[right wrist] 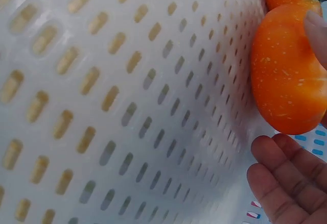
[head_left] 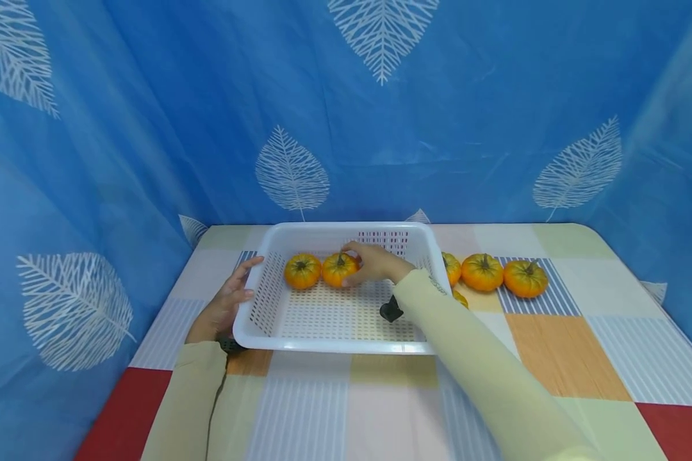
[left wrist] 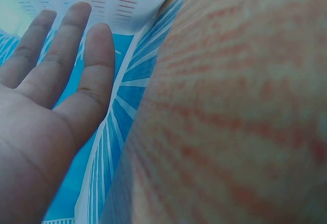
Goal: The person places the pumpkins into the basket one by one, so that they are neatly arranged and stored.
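A white perforated plastic basket (head_left: 334, 346) stands on the table, with two small orange pumpkins in its back left part. My right hand (head_left: 375, 264) reaches into it and holds the right-hand pumpkin (head_left: 336, 271), thumb at the near side and fingers at the far side. In the right wrist view that pumpkin (right wrist: 286, 76) sits on the basket floor, against the thumb, with other fingertips just beside it. The left-hand pumpkin (head_left: 302, 271) is right next to it. At the basket's left rim rests my left hand (head_left: 225, 307), its fingers (left wrist: 99, 50) nearly straight against the outer wall.
Right of the basket lie more pumpkins: one at the far right (head_left: 525, 279), another beside it (head_left: 482, 272), and others partly hidden by the basket's right wall. A patchwork-patterned cloth (head_left: 565, 346) covers the table. Blue leaf-print curtains (head_left: 473, 128) hang behind and at the sides.
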Action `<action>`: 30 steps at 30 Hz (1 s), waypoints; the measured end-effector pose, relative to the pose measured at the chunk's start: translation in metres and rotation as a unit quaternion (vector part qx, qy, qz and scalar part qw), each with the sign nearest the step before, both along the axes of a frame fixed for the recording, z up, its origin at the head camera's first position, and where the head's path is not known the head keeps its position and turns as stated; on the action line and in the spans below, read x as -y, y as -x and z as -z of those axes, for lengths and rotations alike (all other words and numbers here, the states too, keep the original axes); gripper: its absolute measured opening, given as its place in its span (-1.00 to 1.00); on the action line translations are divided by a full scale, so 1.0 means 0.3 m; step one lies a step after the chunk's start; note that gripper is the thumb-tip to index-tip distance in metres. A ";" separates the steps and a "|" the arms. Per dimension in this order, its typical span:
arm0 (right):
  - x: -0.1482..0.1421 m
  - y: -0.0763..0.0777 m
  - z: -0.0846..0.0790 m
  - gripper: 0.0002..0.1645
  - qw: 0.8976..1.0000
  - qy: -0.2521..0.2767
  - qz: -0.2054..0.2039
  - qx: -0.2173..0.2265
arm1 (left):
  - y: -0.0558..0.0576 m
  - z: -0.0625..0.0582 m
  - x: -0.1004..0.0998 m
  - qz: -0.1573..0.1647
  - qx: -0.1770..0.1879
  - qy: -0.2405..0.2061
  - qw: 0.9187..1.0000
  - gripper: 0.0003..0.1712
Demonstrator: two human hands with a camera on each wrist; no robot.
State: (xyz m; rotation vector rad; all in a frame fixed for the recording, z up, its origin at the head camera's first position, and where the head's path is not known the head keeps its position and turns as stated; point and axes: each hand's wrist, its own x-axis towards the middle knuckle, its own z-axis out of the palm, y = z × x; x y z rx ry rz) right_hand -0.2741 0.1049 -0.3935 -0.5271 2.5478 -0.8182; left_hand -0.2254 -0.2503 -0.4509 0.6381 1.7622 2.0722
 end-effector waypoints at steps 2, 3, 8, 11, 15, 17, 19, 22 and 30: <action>-0.001 -0.003 0.004 -0.02 1.000 -0.005 0.002 0.004 | -0.005 0.002 -0.002 -0.003 0.002 0.003 1.000 -0.28; -0.001 -0.004 0.003 -0.02 1.000 -0.005 0.001 0.005 | -0.007 0.004 -0.002 -0.004 0.003 0.003 1.000 -0.28; -0.006 -0.008 -0.009 -0.01 1.000 -0.006 -0.002 0.007 | 0.000 0.012 0.005 0.006 -0.002 -0.010 1.000 -0.30; -0.013 -0.011 -0.023 0.00 1.000 -0.001 -0.001 0.010 | 0.009 0.018 0.009 0.019 -0.012 -0.018 1.000 -0.30; -0.026 -0.011 -0.040 -0.02 1.000 0.014 -0.002 0.009 | 0.019 0.019 0.012 0.032 -0.026 -0.024 0.999 -0.31; -0.034 -0.014 -0.045 -0.04 1.000 0.020 -0.002 0.007 | 0.020 0.020 0.011 0.037 -0.027 -0.026 0.999 -0.30; -0.038 -0.016 -0.053 -0.08 1.000 0.026 -0.004 0.003 | 0.020 0.019 0.009 0.041 -0.029 -0.027 0.998 -0.30; -0.043 -0.022 -0.070 -0.12 0.999 0.039 -0.005 -0.002 | 0.022 0.017 0.009 0.041 -0.028 -0.026 0.998 -0.29; -0.060 -0.058 -0.112 -0.18 0.995 0.096 0.002 -0.033 | 0.018 0.012 0.011 0.030 -0.018 -0.023 0.999 -0.28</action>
